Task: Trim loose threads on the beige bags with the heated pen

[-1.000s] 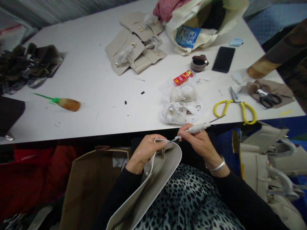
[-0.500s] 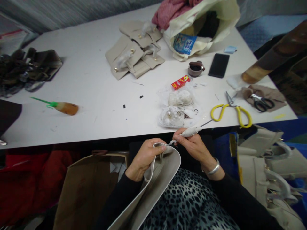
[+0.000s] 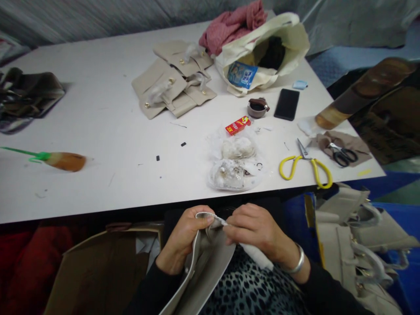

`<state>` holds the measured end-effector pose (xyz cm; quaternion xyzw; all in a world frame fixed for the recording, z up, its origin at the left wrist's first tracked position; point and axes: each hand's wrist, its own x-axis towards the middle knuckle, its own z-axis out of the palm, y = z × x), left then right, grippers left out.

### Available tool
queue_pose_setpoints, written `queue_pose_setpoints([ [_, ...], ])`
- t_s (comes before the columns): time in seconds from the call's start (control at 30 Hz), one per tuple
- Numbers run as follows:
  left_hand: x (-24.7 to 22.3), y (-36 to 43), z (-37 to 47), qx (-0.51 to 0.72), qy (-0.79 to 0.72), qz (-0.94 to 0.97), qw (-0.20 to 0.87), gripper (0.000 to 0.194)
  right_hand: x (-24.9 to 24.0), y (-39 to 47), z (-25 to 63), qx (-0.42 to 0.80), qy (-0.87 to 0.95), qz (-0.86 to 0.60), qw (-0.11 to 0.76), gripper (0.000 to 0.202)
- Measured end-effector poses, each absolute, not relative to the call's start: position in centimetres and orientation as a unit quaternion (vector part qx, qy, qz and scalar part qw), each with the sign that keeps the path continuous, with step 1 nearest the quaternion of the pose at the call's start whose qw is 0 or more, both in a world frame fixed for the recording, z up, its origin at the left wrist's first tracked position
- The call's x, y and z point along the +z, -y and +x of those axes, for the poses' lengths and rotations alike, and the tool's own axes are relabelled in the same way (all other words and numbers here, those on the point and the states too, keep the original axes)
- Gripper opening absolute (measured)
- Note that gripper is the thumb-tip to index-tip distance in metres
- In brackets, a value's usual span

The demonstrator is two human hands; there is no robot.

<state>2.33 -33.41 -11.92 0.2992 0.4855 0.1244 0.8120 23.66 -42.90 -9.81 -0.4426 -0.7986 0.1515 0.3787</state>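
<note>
A beige bag with a pale rim opens toward me above my lap. At its upper corner my left hand pinches the edge between thumb and fingers. Close by on the right, my right hand is closed around a slim tool with a white-wrapped handle, whose rear end slants down to the right below the palm. The right fingertips are at the bag's rim; the tool's working tip is hidden there.
On the white table are yellow-handled scissors, black-handled scissors, plastic-wrapped white lumps, a phone, a glue bottle and beige bag parts. Beige bags stand at right, a cardboard box at left.
My right hand has turned over, so the tool's wrapped handle points down to the right instead of up to the right. The view has shifted; the left hand keeps its hold on the bag.
</note>
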Motion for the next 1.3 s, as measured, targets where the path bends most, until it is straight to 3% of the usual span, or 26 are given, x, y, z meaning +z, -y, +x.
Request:
queue_pose_setpoints([
  [0.13,-11.2,33.4,2.1,0.142,-0.523,0.314,0.780,0.040,-10.8,42.5,24.2,0.221,0.612,-0.480,0.589,0.028],
  [0.2,-11.2,33.4,1.7,0.148,-0.537,0.328,0.763,0.039,-11.6,42.1,25.0,0.189,0.496,-0.568,0.628,0.028],
  [0.33,-12.0,33.2,0.8,0.147,-0.540,0.373,0.740,0.039,-13.8,40.5,28.3,0.099,0.460,-0.699,0.539,0.019],
  [0.47,-12.8,32.9,0.9,0.136,-0.529,0.421,0.725,0.041,-15.6,39.1,31.6,0.033,0.548,-0.723,0.419,0.034],
  [0.6,-13.2,32.5,1.5,0.131,-0.533,0.426,0.719,0.041,-16.8,38.3,32.6,0.039,0.590,-0.713,0.377,0.042],
  [0.93,-14.0,32.0,1.6,0.117,-0.532,0.403,0.736,0.038,-16.8,37.0,32.5,0.073,0.619,-0.684,0.380,0.032],
  [1.17,-13.9,32.1,1.7,0.124,-0.534,0.401,0.734,0.034,-14.9,38.0,31.2,0.171,0.536,-0.664,0.492,0.025],
  [1.3,-13.9,32.1,1.6,0.119,-0.535,0.403,0.733,0.033,-14.0,39.1,30.6,0.202,0.566,-0.651,0.464,0.028],
])
